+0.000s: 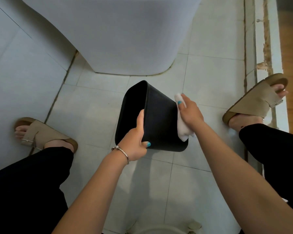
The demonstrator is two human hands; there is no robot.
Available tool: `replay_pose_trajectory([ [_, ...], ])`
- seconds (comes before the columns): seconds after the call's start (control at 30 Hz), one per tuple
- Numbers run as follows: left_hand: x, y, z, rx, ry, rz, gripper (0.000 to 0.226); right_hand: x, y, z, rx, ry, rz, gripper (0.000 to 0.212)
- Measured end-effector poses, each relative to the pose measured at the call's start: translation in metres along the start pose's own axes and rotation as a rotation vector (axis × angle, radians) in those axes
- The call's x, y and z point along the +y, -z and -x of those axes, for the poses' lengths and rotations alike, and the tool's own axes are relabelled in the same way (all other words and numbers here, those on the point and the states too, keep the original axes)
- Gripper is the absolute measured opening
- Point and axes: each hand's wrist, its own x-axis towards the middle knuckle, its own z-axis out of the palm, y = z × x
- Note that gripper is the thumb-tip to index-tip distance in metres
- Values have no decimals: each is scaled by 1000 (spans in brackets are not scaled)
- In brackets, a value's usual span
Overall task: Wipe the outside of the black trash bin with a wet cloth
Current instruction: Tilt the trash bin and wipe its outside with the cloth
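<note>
A small black trash bin [161,120] is held tilted above the tiled floor, its open mouth turned to the left and away from me. My left hand [135,141] grips the bin's rim, fingers inside the mouth and thumb on the outer wall. My right hand [189,112] holds a white cloth [182,127] against the bin's bottom end on the right. The cloth bunches under the palm and pokes out above the fingers and below the wrist.
A white appliance or cabinet base [125,48] stands on the floor just beyond the bin. A pale wall [15,65] runs along the left. A door sill [260,48] and wooden floor lie to the right. My sandalled feet [44,134] [254,100] flank the bin.
</note>
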Motion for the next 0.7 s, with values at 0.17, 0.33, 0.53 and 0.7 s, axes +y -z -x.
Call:
replay_pose_trajectory([
  [0.17, 16, 1, 4, -22, -1, -87, 108, -66, 6, 18, 3, 290, -1, 49],
  [0.33, 22, 2, 3, -31, 11, -107, 107, -102, 3, 34, 32, 325, -37, 49],
  [0.53, 25, 2, 5, -41, 2, -107, 107, -97, -4, 52, 136, 380, -49, 51],
  [0.7, 25, 1, 2, -38, -5, -93, 108, -75, -13, 73, 199, 377, -31, 53],
])
